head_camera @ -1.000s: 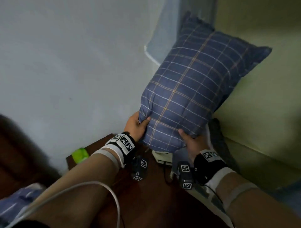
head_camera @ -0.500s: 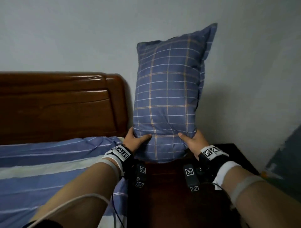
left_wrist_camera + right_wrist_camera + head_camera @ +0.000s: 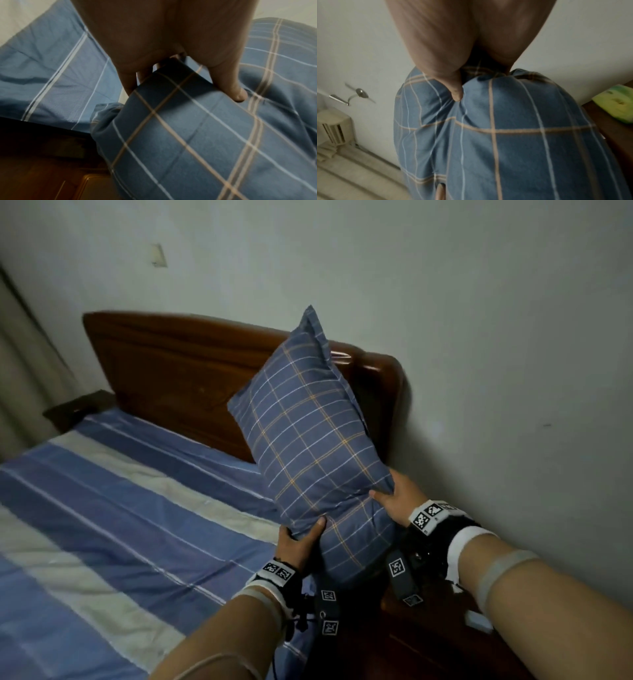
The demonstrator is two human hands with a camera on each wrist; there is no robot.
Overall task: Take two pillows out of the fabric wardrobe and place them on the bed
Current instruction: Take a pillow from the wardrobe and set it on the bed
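Observation:
A blue plaid pillow (image 3: 308, 446) stands tilted on end in the air over the right edge of the bed (image 3: 102, 508), its top corner in front of the wooden headboard (image 3: 178, 378). My left hand (image 3: 298, 542) grips its lower left corner, thumb on the front. My right hand (image 3: 397, 498) grips the lower right side. In the left wrist view the thumb and fingers of my left hand (image 3: 181, 86) pinch a fold of the pillow (image 3: 197, 142). The right wrist view shows my right hand (image 3: 481, 81) with its thumb dug into the pillow (image 3: 505, 135). No wardrobe or second pillow is in view.
A dark wooden nightstand (image 3: 428, 645) stands below my right arm beside the bed, against the grey wall (image 3: 496, 371). A green packet (image 3: 616, 102) lies on it. The bed carries a blue and white striped sheet. A second nightstand (image 3: 78, 405) sits at the far side.
I have turned left with the pillow: it has swung from above the nightstand toward the bed and now leans left in front of the headboard. Both hands keep their grip.

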